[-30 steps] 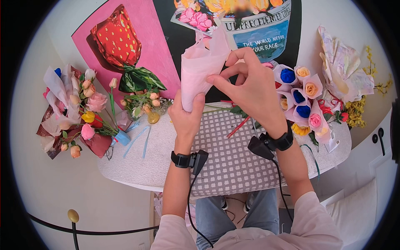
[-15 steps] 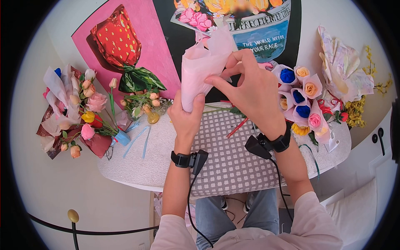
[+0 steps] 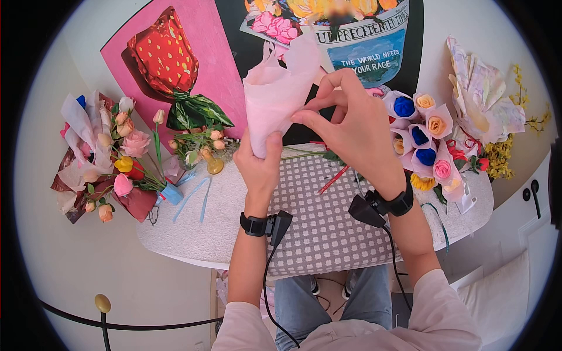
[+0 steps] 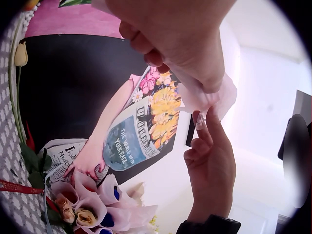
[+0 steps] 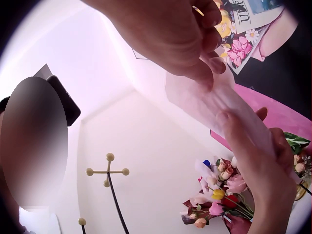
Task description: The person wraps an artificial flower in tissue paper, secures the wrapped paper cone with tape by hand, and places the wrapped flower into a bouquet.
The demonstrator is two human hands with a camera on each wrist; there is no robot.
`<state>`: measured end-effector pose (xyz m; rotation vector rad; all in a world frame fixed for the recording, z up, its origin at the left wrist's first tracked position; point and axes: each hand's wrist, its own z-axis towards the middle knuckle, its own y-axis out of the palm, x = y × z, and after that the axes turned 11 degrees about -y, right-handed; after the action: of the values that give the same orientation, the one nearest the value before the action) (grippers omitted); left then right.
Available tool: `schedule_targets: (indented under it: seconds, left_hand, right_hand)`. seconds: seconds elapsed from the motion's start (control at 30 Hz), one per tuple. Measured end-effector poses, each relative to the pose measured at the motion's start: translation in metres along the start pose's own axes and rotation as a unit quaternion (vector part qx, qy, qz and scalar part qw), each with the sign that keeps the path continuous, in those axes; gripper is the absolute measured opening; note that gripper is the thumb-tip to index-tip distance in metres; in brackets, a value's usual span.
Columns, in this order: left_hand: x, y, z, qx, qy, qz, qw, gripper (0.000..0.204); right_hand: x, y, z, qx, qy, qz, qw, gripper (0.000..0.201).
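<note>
A cone of pale pink wrapping paper (image 3: 274, 96) stands upright above the table, its top edge ruffled and its narrow end down. My left hand (image 3: 259, 169) grips the lower part of the cone, thumb across the front. At the cone's right edge my right hand (image 3: 351, 126) pinches the paper between thumb and fingers. In the right wrist view the same paper (image 5: 195, 100) runs between both hands. The left wrist view shows the right hand (image 4: 212, 165) with its fingertips at the paper's edge. What lies inside the cone is hidden.
A grey checked cushion (image 3: 328, 234) lies on the white table (image 3: 222, 228). Mixed flowers (image 3: 126, 143) stand left, wrapped roses (image 3: 426, 155) right. Blue ribbon (image 3: 202, 199) and red ribbon (image 3: 335, 178) lie nearby. Two paintings lean behind.
The paper cone has turned and shifted slightly left, its mouth wider. My left hand has rotated a little with it, while my right hand stays near the paper's right edge.
</note>
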<state>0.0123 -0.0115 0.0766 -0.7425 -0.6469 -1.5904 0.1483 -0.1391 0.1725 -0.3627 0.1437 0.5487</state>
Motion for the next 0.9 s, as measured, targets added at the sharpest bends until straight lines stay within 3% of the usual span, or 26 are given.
schedule_targets:
  seconds: [0.23, 0.5, 0.57, 0.8, 0.9]
  left_hand:
    - [0.003, -0.001, 0.001, 0.001, -0.034, -0.016, 0.999, 0.039]
    - [-0.003, 0.002, 0.001, 0.013, -0.006, -0.003, 1.000, 0.040]
    - [-0.006, 0.001, 0.003, 0.014, -0.006, -0.004, 1.000, 0.039]
    - [-0.009, -0.002, 0.004, 0.012, -0.034, -0.028, 0.999, 0.040]
    - [-0.006, -0.004, 0.003, 0.004, -0.055, -0.025, 0.998, 0.044]
  right_hand:
    - [-0.003, -0.004, -0.002, -0.034, 0.002, -0.035, 0.999, 0.036]
    - [-0.012, -0.009, 0.000, -0.046, 0.018, 0.010, 0.999, 0.033]
    - [-0.011, -0.009, -0.001, -0.045, -0.017, 0.015, 0.999, 0.033]
    - [-0.017, -0.014, -0.001, -0.057, -0.031, 0.003, 0.998, 0.033]
    - [-0.018, -0.014, 0.000, -0.076, 0.012, 0.018, 0.997, 0.034]
